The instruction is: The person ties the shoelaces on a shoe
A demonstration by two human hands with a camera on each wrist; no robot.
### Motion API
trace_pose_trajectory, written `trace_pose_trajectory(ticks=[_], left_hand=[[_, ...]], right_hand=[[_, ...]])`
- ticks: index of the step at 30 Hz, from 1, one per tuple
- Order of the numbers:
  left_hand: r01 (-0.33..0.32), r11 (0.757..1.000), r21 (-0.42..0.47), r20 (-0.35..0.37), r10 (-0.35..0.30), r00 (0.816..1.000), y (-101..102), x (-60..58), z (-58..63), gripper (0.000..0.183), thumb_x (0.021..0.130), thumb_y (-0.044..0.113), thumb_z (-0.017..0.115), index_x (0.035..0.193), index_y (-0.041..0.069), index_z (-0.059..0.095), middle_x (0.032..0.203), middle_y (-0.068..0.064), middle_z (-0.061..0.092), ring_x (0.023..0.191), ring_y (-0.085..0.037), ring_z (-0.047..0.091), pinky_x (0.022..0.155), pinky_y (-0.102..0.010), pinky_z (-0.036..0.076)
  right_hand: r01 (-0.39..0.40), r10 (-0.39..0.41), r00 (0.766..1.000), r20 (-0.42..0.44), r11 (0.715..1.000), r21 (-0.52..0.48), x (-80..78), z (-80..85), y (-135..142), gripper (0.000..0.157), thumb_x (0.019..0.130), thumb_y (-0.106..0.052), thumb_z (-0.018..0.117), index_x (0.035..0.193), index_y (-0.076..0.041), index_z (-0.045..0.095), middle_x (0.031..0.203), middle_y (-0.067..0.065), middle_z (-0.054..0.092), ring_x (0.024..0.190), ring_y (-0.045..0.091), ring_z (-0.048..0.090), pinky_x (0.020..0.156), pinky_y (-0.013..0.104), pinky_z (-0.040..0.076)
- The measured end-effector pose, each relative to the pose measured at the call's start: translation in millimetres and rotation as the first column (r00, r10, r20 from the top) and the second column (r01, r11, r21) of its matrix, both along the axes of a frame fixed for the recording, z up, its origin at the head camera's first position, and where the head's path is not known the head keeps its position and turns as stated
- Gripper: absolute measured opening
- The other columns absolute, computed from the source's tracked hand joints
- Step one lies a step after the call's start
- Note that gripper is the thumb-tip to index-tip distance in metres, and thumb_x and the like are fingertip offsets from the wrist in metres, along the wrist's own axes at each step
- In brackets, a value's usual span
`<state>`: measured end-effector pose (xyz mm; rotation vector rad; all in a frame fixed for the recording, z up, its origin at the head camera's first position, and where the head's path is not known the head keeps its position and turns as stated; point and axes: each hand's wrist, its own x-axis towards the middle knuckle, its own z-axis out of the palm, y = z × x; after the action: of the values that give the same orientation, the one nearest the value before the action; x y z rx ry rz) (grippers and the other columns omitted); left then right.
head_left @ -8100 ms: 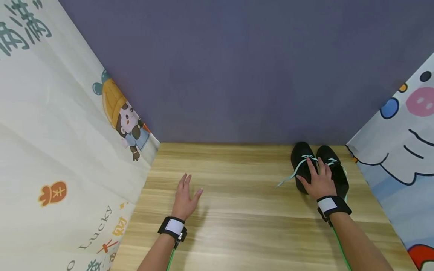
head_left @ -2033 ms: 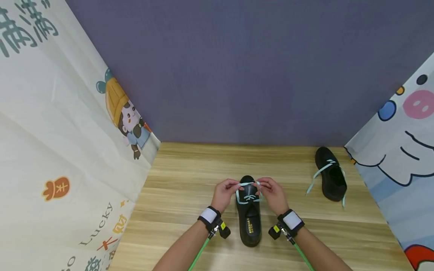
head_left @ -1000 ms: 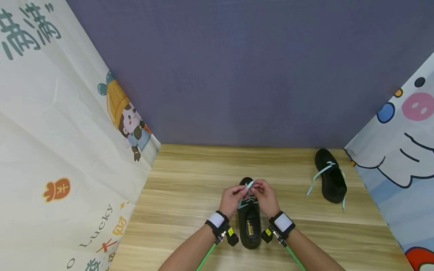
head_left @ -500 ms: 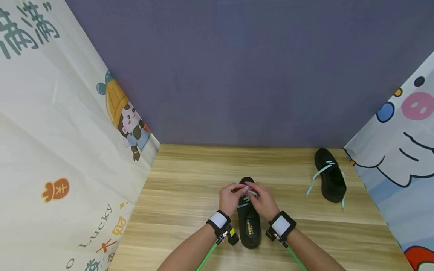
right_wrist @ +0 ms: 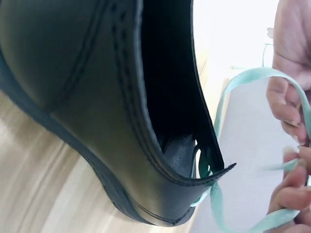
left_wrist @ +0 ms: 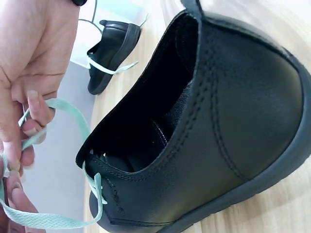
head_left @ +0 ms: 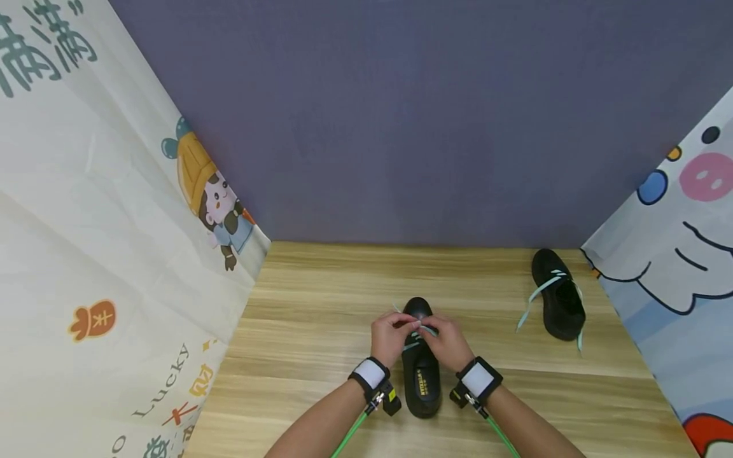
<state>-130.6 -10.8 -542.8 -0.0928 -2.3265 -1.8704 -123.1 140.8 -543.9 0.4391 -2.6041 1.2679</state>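
A black shoe [head_left: 422,385] stands at the middle of the table, toe pointing away from me. Its mint-green shoelace [left_wrist: 48,221] bends in loops on both sides of the opening. Over the front of that shoe my left hand [head_left: 387,338] pinches the lace between thumb and fingers. My right hand [head_left: 450,344] pinches the lace too, its fingertips meeting those of the left. In the right wrist view, the lace [right_wrist: 252,75] arches up to the fingers. Just how the strands cross is hidden by the fingertips.
The matching black shoe [head_left: 554,299] stands at the back right, laces trailing loose. The wood-grain table [head_left: 321,280] meets a dark blue-grey panel [head_left: 401,127] behind. Printed white cloth [head_left: 114,222] borders the left, and another printed cloth [head_left: 681,267] the right.
Earlier both shoes stood together at right under my right hand; one now stands mid-table. My hands, holding the lace apart two seconds ago, have come together and shifted slightly toward me.
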Motion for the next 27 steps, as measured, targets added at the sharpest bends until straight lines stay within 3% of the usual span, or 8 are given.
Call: trace_pose_trajectory(ticks=[6, 11, 15, 20, 24, 27], left_hand=[[0.013, 1.0, 0.017, 0.06, -0.014, 0.998, 0.0, 0.5, -1.6, 0.005, 0.083, 0.009, 0.082, 0.084, 0.006, 0.079, 0.082, 0.002, 0.07, 0.074, -0.003, 0.062, 0.065, -0.021, 0.052], [0.028, 0.999, 0.038, 0.116, -0.033, 0.993, -0.7, 1.1, -2.5, 0.004, 0.084, 0.008, 0.08, 0.086, 0.004, 0.079, 0.083, 0.001, 0.071, 0.074, -0.004, 0.063, 0.066, -0.021, 0.052], [0.026, 0.998, 0.05, 0.155, -0.033, 0.987, -1.2, -0.1, -2.8, 0.004, 0.086, 0.009, 0.079, 0.087, 0.005, 0.079, 0.085, 0.001, 0.072, 0.076, -0.005, 0.063, 0.068, -0.021, 0.052], [0.043, 0.996, 0.083, 0.167, -0.057, 0.984, -1.5, -0.4, -3.4, 0.007, 0.087, 0.011, 0.079, 0.088, 0.004, 0.079, 0.087, -0.002, 0.073, 0.076, -0.006, 0.065, 0.067, -0.022, 0.054], [0.062, 0.994, 0.09, 0.164, -0.076, 0.984, -3.1, 0.2, -4.5, 0.008, 0.088, 0.011, 0.078, 0.09, 0.003, 0.079, 0.087, -0.002, 0.074, 0.075, -0.005, 0.065, 0.066, -0.021, 0.054], [0.077, 0.992, 0.096, 0.173, -0.093, 0.98, -6.3, 0.2, -6.7, 0.011, 0.089, 0.013, 0.077, 0.092, 0.003, 0.078, 0.087, -0.003, 0.073, 0.076, -0.007, 0.067, 0.068, -0.024, 0.056]], right_hand=[[-0.089, 0.109, 0.986, 0.123, 0.983, -0.159, 2.7, -1.0, 4.7, 0.03, 0.09, 0.006, 0.067, 0.117, -0.001, 0.055, 0.083, 0.002, 0.069, 0.073, 0.008, 0.058, 0.064, 0.025, 0.047], [-0.187, 0.213, 0.973, 0.084, 0.95, -0.25, 6.0, -5.1, 10.4, 0.028, 0.087, 0.017, 0.06, 0.109, -0.001, 0.06, 0.096, 0.01, 0.068, 0.088, 0.012, 0.062, 0.076, 0.027, 0.052], [-0.25, 0.259, 0.966, 0.014, 0.941, -0.229, 9.3, -3.0, 11.3, 0.03, 0.081, 0.021, 0.065, 0.105, 0.003, 0.066, 0.103, 0.017, 0.069, 0.097, 0.018, 0.064, 0.081, 0.03, 0.054], [-0.244, 0.235, 0.97, -0.068, 0.953, -0.178, 14.7, 15.9, 5.8, 0.023, 0.08, 0.017, 0.072, 0.098, 0.005, 0.071, 0.095, 0.017, 0.072, 0.09, 0.022, 0.067, 0.077, 0.027, 0.054], [-0.208, 0.2, 0.978, -0.059, 0.957, -0.203, 17.4, 26.1, 2.3, 0.015, 0.082, 0.014, 0.072, 0.094, 0.004, 0.071, 0.092, 0.014, 0.072, 0.089, 0.022, 0.068, 0.077, 0.023, 0.054], [-0.14, 0.141, 0.99, -0.013, 0.966, -0.215, 17.7, 24.8, 2.3, 0.011, 0.086, 0.011, 0.069, 0.094, 0.003, 0.07, 0.093, 0.014, 0.071, 0.087, 0.015, 0.065, 0.074, 0.023, 0.052]])
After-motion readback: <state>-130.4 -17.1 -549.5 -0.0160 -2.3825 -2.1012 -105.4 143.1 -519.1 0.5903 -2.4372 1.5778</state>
